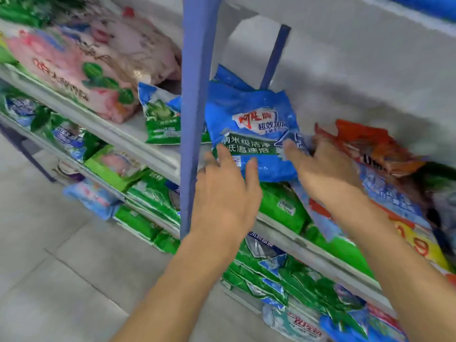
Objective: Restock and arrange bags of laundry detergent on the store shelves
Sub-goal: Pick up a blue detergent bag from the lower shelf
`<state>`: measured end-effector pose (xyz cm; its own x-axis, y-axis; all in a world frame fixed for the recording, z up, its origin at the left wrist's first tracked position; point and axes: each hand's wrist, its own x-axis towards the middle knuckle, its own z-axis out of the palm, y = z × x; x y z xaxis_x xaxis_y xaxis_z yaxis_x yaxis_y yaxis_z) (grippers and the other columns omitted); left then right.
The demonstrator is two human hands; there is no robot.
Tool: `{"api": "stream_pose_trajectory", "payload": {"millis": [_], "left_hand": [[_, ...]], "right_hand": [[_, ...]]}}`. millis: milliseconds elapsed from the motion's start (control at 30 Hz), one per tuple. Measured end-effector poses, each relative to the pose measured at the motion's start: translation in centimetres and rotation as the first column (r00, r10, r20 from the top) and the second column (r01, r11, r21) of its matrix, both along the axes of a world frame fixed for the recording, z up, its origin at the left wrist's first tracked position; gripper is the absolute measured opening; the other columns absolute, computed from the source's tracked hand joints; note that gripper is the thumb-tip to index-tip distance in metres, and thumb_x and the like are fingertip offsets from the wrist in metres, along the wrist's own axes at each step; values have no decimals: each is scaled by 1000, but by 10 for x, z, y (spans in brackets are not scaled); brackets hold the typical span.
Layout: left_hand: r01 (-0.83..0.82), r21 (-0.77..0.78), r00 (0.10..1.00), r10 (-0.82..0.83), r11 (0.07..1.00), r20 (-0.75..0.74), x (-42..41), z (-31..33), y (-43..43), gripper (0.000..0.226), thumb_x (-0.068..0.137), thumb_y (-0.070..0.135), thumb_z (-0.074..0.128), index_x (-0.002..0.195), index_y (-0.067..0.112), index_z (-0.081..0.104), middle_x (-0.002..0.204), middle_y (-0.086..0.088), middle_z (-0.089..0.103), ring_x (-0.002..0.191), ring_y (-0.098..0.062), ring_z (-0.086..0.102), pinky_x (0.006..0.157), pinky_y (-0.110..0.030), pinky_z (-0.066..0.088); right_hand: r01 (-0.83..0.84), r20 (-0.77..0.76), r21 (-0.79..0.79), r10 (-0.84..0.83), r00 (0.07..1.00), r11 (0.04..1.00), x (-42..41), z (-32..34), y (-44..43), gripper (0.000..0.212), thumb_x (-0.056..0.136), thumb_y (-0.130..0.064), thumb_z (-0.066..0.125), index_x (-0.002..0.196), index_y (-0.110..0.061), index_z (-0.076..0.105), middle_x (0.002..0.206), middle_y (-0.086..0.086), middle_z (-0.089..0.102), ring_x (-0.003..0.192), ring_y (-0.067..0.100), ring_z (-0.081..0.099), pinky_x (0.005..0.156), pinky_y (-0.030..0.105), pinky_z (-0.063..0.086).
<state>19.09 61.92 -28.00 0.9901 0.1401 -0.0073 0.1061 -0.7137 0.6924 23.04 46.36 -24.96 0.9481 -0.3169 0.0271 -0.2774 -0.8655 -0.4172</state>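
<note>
detergent bag [251, 127] touched by flat left hand [224, 191], right hand [323, 169]

Reaches forward and upward with both arms from the bottom of the view, bare left forearm [185, 280] and bare right forearm [394, 243] apart, converging toward the hands. Holds the bare left hand [227, 191] back to the camera, fingers straight and slightly spread, thumb out to the right. Extends the bare right hand [323, 169] near it, slightly higher, thumb stretched leftward; fingertips too blurred to tell whether straight or curled.
</note>
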Motion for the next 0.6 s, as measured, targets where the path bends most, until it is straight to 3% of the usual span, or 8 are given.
{"api": "stream_pose_trajectory", "payload": {"millis": [133, 233, 333, 400, 467, 533, 600], "left_hand": [[-84, -33, 996, 83, 996, -19, 17, 0, -1, 63, 104, 57, 32, 149, 12, 36, 127, -20, 61, 117, -43, 56, 87, -43, 43], [-135, -73, 991, 133, 988, -34, 18, -1, -3, 56, 103, 60, 33, 133, 15, 45, 118, -18, 65, 111, -43, 58, 86, -43, 42], [-175, -231, 984, 172, 957, -33, 16, 3, -3, 42, 102, 53, 47, 125, 18, 51, 106, -4, 65, 108, -37, 59, 86, -40, 43], [-191, -364, 982, 178, 912, -67, 13, 10, 0, 45, 100, 42, 59, 139, 22, 50, 103, 8, 58, 108, -25, 56, 81, -27, 36], [-174, -434, 985, 165, 884, -59, 5, 16, 4, 57, 94, 32, 69, 147, 26, 48, 122, 12, 59, 110, -9, 53, 84, -16, 31], [-178, -551, 984, 161, 815, -79, -3, 20, 11, 61, 84, 21, 82, 139, 29, 56, 128, 13, 63, 106, 2, 58, 88, -15, 40], [-233, -696, 969, 103, 679, -223, -12, 25, 23, 66, 67, 9, 92, 124, 26, 63, 107, 11, 72, 83, 5, 70, 77, -17, 53]], "right_hand": [[35, -42, 59, -33, 999, 998, 29, -5, 1, 65, 91, -65, 54, 119, -7, 63, 122, 19, 67, 113, 37, 63, 93, 43, 50], [32, -75, 156, -21, 997, 987, 36, -6, 0, 71, 82, -70, 65, 115, -7, 64, 116, 13, 69, 108, 33, 65, 84, 37, 48], [65, -97, 326, -35, 995, 943, 38, 0, -4, 69, 69, -59, 85, 114, -11, 66, 108, 5, 72, 97, 25, 70, 75, 31, 49], [82, -140, 499, -13, 990, 863, 39, 5, -8, 56, 65, -39, 94, 108, -12, 71, 94, 3, 76, 79, 20, 75, 69, 29, 58], [107, -190, 640, 22, 982, 761, 37, 10, -8, 39, 67, -18, 92, 101, -12, 74, 82, 4, 79, 66, 21, 76, 66, 36, 64], [110, -216, 747, 84, 973, 656, 29, 18, -5, 30, 73, -6, 84, 101, -13, 75, 82, 7, 79, 68, 25, 76, 70, 43, 65], [58, -163, 846, 152, 975, 530, 13, 31, -3, 32, 79, 5, 74, 103, -17, 73, 78, 3, 79, 64, 20, 75, 66, 35, 64]]}}
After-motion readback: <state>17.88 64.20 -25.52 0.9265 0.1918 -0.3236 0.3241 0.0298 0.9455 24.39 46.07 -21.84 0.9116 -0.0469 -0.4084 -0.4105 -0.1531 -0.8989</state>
